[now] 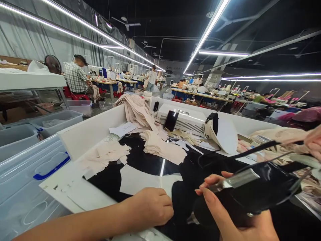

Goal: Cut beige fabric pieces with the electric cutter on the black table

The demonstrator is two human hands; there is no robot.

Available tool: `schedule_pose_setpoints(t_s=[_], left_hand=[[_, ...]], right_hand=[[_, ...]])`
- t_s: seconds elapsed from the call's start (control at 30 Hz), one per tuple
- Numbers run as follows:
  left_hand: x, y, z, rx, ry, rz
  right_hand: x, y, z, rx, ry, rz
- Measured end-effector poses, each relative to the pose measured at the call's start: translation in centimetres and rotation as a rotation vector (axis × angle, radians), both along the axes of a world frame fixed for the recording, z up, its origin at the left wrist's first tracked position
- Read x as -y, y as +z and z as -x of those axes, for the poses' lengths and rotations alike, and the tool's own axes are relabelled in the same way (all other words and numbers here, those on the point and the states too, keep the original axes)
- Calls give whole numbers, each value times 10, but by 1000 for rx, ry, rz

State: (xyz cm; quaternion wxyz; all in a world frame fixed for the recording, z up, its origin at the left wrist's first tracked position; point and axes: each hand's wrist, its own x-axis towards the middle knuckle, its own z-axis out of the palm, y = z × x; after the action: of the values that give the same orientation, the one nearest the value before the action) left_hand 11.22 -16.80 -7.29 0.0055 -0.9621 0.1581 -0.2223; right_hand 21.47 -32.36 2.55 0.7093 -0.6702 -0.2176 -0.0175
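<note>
My left hand (156,207) is curled closed at the front of the black tabletop (185,174), over the near edge of a white pattern sheet (140,180). Whatever its fingers may hold is hidden. At the right, my right hand (225,211) grips a glossy black object (260,187) with straps, a thin cable and a shiny silver strip; its exact kind is unclear. Another hand (313,144), apparently a co-worker's, reaches in at the right edge near the straps. Beyond my left hand lies a stack of pale pink fabric pieces (163,147).
A white low wall (95,129) borders the worktop. Along its back stand a vented white box (185,120), a dark phone (171,120) and a white lamp-like shade (223,134). Draped cloth (137,110) hangs over the back corner. Clear bins (22,180) stand left.
</note>
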Motion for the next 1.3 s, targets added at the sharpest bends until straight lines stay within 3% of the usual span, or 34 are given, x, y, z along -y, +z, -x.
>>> schedule_pose_setpoints(t_s=[0.17, 0.4, 0.67, 0.87, 1.07, 1.3], left_hand=[[-3, 5, 5, -58, -10, 151], [-3, 19, 6, -121, -20, 126], [0, 3, -1, -29, -2, 1], [2, 8, 3, -49, 82, 172], [-2, 19, 5, -148, 8, 217], [-6, 27, 8, -243, 23, 344]], right_hand=[[5, -2, -1, -10, 115, -79], [-4, -5, 8, -75, 99, -285], [-10, -19, 5, 0, 237, -396], [-17, -30, 5, 36, 289, -409], [-22, -35, 4, 38, 307, -460], [-30, -30, 7, 16, 257, -517]])
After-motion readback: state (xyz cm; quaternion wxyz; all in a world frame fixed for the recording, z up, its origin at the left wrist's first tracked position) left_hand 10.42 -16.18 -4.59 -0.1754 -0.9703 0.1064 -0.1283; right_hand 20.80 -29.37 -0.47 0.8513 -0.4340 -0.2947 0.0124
